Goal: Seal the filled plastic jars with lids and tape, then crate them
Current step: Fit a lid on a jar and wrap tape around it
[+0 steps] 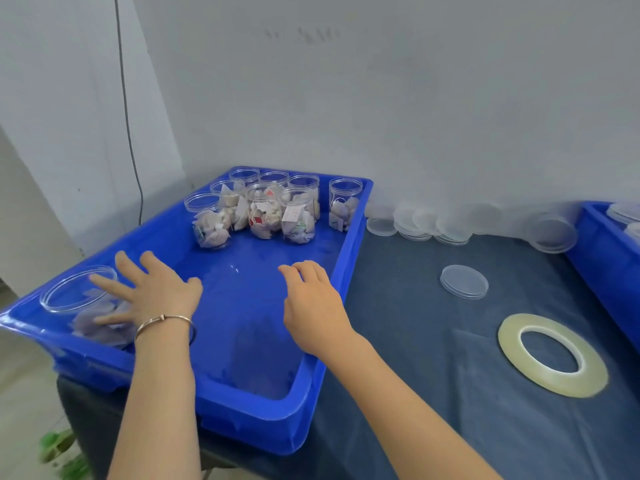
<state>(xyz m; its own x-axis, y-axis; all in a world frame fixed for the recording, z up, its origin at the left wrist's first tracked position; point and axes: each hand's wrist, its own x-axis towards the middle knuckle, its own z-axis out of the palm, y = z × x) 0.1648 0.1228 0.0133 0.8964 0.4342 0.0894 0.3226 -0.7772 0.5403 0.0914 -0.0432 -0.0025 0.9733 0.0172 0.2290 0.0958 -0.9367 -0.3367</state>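
Head view, lower left: my left hand (152, 292), fingers spread, touches open filled jar (90, 306) in blue crate (263, 424). Right hand (311, 299) loosely curled, holding nothing. Risk: unlidded jar tips at a nudge, spilling sachets.

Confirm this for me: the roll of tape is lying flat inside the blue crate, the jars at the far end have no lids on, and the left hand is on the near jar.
One point is wrong. The roll of tape lies flat on the dark tablecloth, right of the blue crate, not inside it. The head view shows this. The far jars are without lids, and the left hand touches the near jar.
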